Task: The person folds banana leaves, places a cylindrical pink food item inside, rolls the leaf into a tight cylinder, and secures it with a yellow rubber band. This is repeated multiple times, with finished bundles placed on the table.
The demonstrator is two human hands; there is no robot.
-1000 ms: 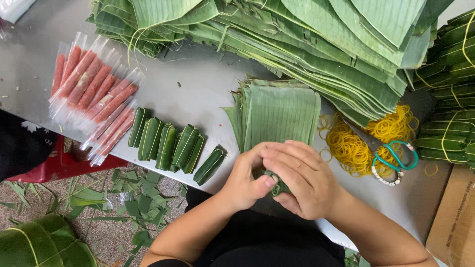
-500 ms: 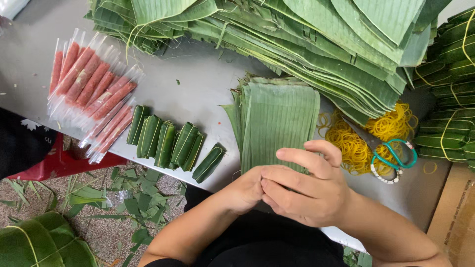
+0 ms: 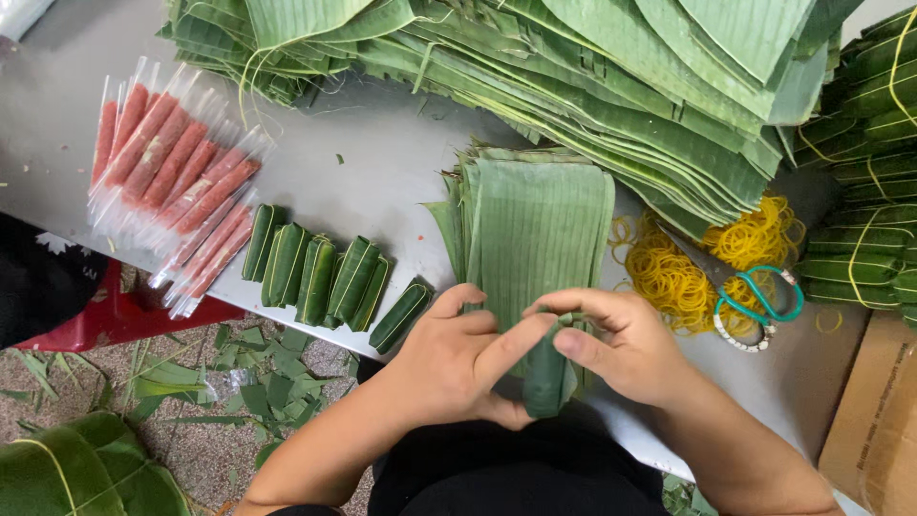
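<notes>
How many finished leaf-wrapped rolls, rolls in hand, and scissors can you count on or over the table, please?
Finished leaf-wrapped rolls lying on the table: 6
Roll held by left hand and right hand: 1
Scissors: 1
Total: 8

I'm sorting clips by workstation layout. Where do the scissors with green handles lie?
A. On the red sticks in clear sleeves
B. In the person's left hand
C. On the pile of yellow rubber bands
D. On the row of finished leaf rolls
C: the scissors rest on the yellow rubber bands, apart from the right hand and the left hand, which together hold a leaf-wrapped roll.
</notes>
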